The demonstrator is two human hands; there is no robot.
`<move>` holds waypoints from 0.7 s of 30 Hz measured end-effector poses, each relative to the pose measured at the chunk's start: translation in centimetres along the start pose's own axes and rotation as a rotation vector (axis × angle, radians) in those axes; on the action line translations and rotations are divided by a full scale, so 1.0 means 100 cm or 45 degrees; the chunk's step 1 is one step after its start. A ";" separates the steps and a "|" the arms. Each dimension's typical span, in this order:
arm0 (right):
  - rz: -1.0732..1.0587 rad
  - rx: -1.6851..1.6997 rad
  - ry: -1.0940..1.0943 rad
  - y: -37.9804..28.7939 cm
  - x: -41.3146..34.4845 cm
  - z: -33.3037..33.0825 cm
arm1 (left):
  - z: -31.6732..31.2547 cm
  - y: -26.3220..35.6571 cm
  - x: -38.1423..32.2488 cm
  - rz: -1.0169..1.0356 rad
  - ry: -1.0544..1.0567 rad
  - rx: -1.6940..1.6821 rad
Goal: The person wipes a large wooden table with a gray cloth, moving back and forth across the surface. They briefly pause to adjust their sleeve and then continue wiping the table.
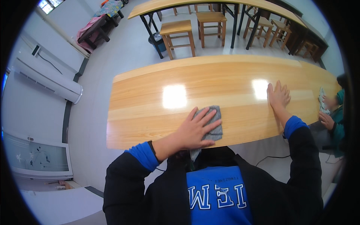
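Observation:
My left hand (197, 129) lies flat, fingers spread, on a folded grey cloth (216, 128) near the close edge of a glossy wooden table (140, 101). Part of the cloth hangs below my palm over the edge. Further right, my right hand (279, 95) rests on the bare wood with its fingers slightly apart and nothing in it.
At the right end, another person's hands (327, 121) are by a pale cloth (322, 101) on the table. Behind stand wooden stools (176, 28), a second long table (168, 7) and a bin (157, 42). A black cable (271, 157) runs below the near edge.

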State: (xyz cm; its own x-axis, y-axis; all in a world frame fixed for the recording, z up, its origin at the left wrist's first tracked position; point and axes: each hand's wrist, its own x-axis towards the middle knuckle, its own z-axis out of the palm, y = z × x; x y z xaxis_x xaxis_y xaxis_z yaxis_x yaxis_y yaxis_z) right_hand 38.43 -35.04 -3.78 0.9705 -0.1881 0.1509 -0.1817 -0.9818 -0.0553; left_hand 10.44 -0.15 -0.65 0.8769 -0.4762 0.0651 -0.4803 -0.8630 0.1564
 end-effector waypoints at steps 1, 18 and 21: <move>-0.003 0.001 -0.011 0.001 -0.001 -0.001 | 0.002 -0.011 0.012 0.005 0.039 -0.029; 0.045 -0.084 -0.123 -0.004 -0.004 -0.007 | -0.030 -0.201 0.021 -1.093 0.060 0.055; 0.052 -0.100 -0.145 -0.003 -0.001 -0.003 | -0.028 -0.148 0.056 -0.838 -0.081 0.015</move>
State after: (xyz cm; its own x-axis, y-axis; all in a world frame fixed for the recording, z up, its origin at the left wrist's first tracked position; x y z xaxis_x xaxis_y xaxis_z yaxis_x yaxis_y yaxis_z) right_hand 38.30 -34.72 -3.44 0.9729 -0.2282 0.0370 -0.2290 -0.9732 0.0190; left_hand 22.54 10.44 0.14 0.9848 0.1428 -0.0987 0.1552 -0.9789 0.1329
